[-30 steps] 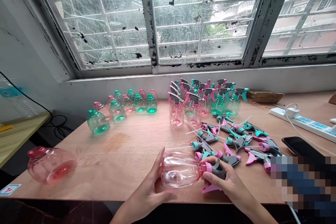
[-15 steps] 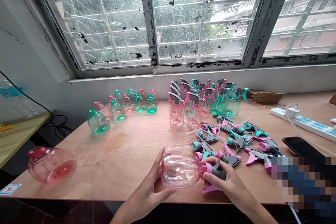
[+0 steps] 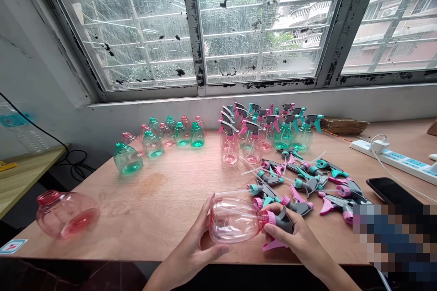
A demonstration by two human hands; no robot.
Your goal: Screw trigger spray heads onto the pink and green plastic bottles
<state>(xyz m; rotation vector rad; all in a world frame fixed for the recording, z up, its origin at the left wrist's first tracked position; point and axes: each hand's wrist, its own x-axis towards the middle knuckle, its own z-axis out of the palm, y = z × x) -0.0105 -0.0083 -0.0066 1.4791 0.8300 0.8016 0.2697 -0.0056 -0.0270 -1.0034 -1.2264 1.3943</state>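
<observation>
A clear pink spray bottle (image 3: 234,220) lies sideways in the air between my hands, above the table's front edge. My left hand (image 3: 201,236) is closed around its base end, thumb below and fingers behind. At its neck, my right hand (image 3: 288,229) grips the pink collar of the grey-and-pink trigger sprayer (image 3: 282,220), which sits on the bottle's mouth. The sprayer's pink trigger (image 3: 273,245) points downward. Just beyond my right hand lies a heap of loose trigger sprayers (image 3: 307,184) in pink, teal and grey, with thin clear tubes.
Several fitted spray bottles (image 3: 230,150) stand at the back centre. Open pink and green bottles (image 3: 155,145) stand at back left; one pink bottle (image 3: 70,213) is near the left edge. At right are a phone (image 3: 392,191), a power strip (image 3: 396,157) and a brown block (image 3: 346,125).
The bottle has turned slightly about its long axis, as its highlights have shifted. Both hands keep nearly the same place and grip.
</observation>
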